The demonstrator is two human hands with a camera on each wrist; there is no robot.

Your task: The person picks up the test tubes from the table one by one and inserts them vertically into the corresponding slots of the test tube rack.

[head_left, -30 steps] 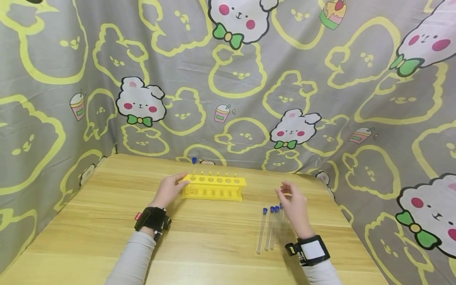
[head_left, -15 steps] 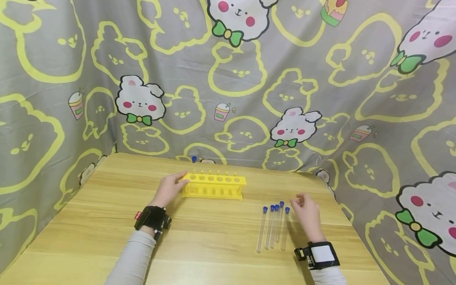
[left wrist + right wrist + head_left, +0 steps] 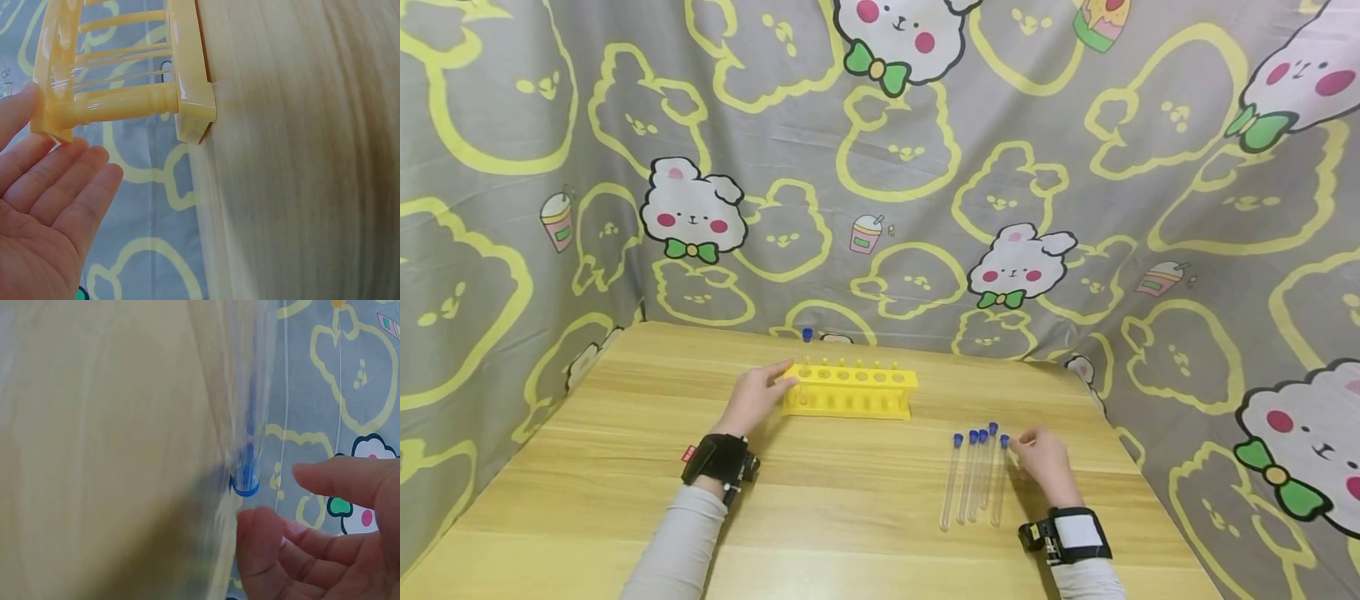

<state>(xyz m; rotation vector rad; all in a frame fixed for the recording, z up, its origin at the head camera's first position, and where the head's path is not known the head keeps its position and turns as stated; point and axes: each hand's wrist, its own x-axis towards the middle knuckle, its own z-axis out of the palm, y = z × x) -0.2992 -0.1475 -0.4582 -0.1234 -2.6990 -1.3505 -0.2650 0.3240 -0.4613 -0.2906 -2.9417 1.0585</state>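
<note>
My left hand point(image 3: 756, 402) pinches the left end of a yellow test tube rack point(image 3: 853, 412); in the left wrist view the thumb lies on one side of its top plate, the fingertips point(image 3: 76, 145) on the other. One clear test tube with a blue cap point(image 3: 807, 334) stands in the rack's leftmost hole. Several capped tubes point(image 3: 950, 487) lie side by side on the table at the right. Close to the rightmost tube's cap point(image 3: 1004, 442) is my right hand point(image 3: 1043, 460), its thumb and bent fingers apart around nothing, right by the blue cap point(image 3: 245, 487) in the right wrist view.
The wooden table point(image 3: 820, 508) carries the rack near its back edge. A grey patterned curtain point(image 3: 917, 229) hangs behind the table and along both sides. Each wrist wears a black strap with a small camera.
My right hand first moved right, away from over the lying tubes and uncovering the rightmost ones, then came down and in beside the rightmost cap. The left hand stays on the rack.
</note>
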